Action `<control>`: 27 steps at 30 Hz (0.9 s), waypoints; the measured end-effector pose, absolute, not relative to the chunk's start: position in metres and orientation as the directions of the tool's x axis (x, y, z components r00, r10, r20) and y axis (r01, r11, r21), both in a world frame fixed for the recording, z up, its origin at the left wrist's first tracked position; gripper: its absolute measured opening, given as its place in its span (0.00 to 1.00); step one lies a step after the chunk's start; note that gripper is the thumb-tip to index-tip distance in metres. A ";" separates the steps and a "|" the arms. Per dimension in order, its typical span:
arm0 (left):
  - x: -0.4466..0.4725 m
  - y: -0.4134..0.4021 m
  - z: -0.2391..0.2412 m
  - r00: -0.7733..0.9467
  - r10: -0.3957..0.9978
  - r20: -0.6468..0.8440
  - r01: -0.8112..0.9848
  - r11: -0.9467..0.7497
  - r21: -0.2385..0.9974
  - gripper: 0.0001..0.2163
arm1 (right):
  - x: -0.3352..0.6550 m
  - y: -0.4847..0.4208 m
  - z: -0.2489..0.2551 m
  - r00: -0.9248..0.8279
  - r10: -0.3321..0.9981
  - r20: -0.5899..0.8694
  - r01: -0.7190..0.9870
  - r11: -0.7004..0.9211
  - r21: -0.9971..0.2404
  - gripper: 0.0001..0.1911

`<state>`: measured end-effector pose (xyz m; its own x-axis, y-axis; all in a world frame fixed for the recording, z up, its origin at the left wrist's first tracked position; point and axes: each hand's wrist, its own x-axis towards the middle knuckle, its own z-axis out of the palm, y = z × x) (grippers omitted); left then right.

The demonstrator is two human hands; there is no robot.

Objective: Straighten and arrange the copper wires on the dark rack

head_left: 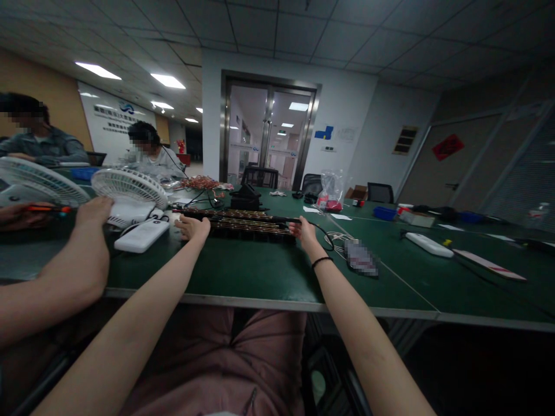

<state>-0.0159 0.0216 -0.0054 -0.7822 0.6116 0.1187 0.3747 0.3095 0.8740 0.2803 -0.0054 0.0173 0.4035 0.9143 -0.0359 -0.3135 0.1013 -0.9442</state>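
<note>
A long dark frame with rows of thin coppery rods [247, 222] lies across the green table [255, 271] in front of me. My left hand [193, 228] grips its left end, the thumb side toward the rods. At the opposite end, my right hand [304, 232] has its fingers closed around the tip, where a black cable [326, 236] leaves and curls to the right. The fingertips of both hands are partly hidden behind the frame. Just beyond it stands a black box-like object [245, 198].
At left, a co-worker's hand [94, 211] touches a white fan [130, 190]; their other hand holds an orange-and-black tool [47, 209]. A white power bank-like box [142, 236] lies nearby. Rightward are a coiled pale cable [340, 238], a blurred flat item [361, 257] and a white stick-shaped device [429, 245].
</note>
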 end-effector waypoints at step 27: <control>0.009 0.011 -0.005 -0.753 0.643 0.139 0.426 0.315 0.848 0.36 | 0.281 -0.002 0.015 0.406 0.912 0.062 -0.329 0.209 -0.921 0.08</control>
